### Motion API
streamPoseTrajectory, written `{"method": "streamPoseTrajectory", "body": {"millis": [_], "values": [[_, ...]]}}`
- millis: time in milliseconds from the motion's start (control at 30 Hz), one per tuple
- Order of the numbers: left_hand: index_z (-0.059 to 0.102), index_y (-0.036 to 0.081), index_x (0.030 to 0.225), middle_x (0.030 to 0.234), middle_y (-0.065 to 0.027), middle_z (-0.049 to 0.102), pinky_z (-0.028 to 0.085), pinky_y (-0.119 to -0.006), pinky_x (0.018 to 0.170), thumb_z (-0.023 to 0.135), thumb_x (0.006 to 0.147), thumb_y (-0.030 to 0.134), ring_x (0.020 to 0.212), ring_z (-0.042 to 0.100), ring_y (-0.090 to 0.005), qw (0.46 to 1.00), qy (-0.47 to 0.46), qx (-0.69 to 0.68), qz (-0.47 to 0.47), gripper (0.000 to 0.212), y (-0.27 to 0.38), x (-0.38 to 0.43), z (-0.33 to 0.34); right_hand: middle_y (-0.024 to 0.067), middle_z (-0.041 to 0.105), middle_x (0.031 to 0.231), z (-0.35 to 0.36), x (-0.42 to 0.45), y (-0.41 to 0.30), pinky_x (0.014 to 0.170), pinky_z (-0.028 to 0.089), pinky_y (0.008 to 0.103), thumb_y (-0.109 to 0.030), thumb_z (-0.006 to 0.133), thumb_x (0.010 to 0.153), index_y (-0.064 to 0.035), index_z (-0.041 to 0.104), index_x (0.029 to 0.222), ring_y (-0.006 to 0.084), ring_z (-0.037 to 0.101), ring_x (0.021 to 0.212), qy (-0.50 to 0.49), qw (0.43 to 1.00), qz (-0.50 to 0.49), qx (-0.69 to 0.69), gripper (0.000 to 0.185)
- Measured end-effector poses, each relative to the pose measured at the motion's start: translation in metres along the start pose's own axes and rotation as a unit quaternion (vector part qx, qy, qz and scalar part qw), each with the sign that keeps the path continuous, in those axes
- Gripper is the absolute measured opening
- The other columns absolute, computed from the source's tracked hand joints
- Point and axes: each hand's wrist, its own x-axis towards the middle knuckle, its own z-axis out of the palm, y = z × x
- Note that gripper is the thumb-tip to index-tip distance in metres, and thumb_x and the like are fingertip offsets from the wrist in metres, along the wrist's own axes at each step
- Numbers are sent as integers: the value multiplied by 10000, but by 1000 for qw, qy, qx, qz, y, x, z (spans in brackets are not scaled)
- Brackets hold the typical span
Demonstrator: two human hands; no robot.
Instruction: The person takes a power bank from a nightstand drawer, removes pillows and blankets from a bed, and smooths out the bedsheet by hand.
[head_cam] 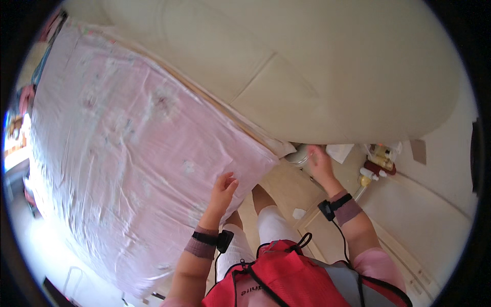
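A pink sheet with a pale floral print point(153, 134) covers a bed on the left and shows wrinkles all over. Over its near right part hovers my left hand point(225, 188), fingers loosely curled and apart, with nothing in it. My right hand point(319, 163) reaches past the bed's corner, beside a round pale container point(299, 156) on a small surface. Its fingers are slightly blurred and partly bent; nothing shows in them, and whether they touch the container is unclear.
A padded beige headboard point(299, 84) runs along the bed's far side. White paper point(340, 152), a white-and-yellow bottle point(366, 177) and a clear plastic bag point(383, 153) are at the right. A wooden cabinet point(282, 186) stands beside my legs.
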Motion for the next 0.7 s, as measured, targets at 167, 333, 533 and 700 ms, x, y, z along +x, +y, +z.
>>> {"method": "streamPoseTrajectory", "body": {"millis": [167,333,533,700], "values": [[485,12,1183,949,-49,573,431,-253,765,575,858,164,874,524,-129,1000,2,13,4,370,-14,-7,1,131,588,976,72,24,-28,785,452,399,-166,650,742,-48,551,1007,312,559,928,-128,984,-117,-26,308],[501,8,1150,924,-85,590,468,-288,739,611,829,205,837,562,-165,999,46,18,-13,392,-18,-21,-1,170,560,822,101,55,-25,718,446,424,-190,656,690,-12,546,792,357,547,809,-167,969,-73,-165,233],[494,-12,1157,932,-110,604,472,-297,746,622,822,224,839,576,-178,997,70,-9,11,429,-16,-40,3,103,604,846,79,26,-36,695,463,333,-88,592,742,-16,571,889,257,578,767,-334,933,76,114,165],[473,-35,1173,958,-137,602,469,-298,767,681,768,309,866,575,-195,998,-4,-55,36,571,-48,-54,21,41,608,949,61,4,-134,724,485,303,-23,539,802,0,557,1010,153,583,838,-379,837,181,350,210]]}}
